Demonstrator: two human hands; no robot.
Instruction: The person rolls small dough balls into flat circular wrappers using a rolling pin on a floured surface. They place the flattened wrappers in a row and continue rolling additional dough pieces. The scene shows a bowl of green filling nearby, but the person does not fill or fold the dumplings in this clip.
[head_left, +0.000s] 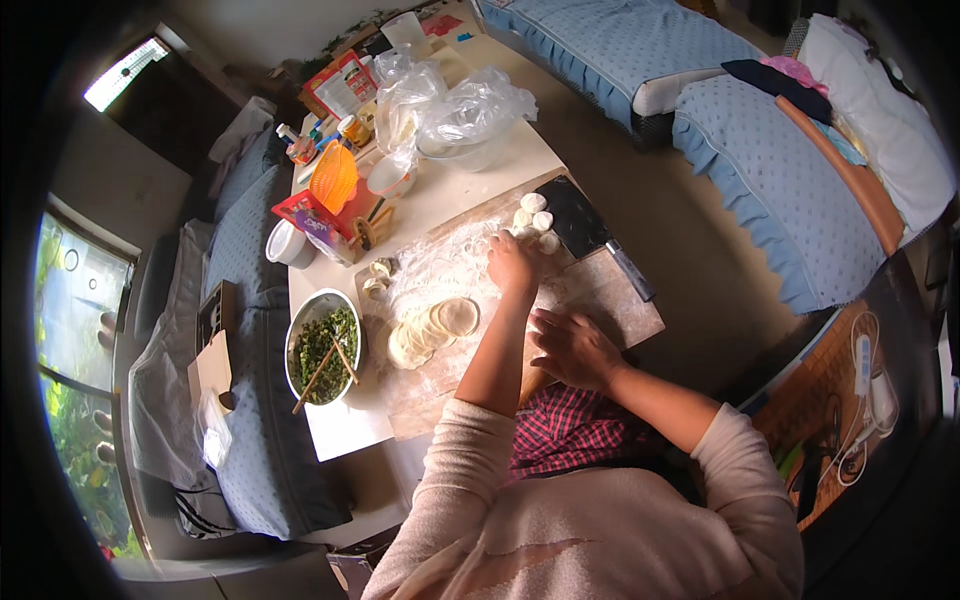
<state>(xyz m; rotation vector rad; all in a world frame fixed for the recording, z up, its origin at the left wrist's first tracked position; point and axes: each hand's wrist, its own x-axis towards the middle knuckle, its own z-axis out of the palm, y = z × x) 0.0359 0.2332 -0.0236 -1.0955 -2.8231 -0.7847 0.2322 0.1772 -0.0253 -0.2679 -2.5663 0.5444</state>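
A floured wooden board (420, 409) lies before me. My left hand (511, 262) reaches over its far part, close to several small dough pieces (533, 203); whether it holds anything is hidden. My right hand (576, 349) rests low over the board's near side, fingers somewhat spread, beside a wooden rolling pin (534, 381) that shows partly beneath it. Overlapping round dough wrappers (456, 316) lie left of my hands. Two folded dumplings (375, 288) sit near the board's left edge. A metal bowl (289, 341) holds chopped green filling with a pair of chopsticks (315, 377) across it.
A cleaver (574, 217) lies at the board's right edge, its handle sticking out. Farther back on the table stand an orange basket (333, 177), a white tub (289, 243), jars and a plastic-covered bowl (472, 150). Blue-covered sofas (780, 165) flank the table.
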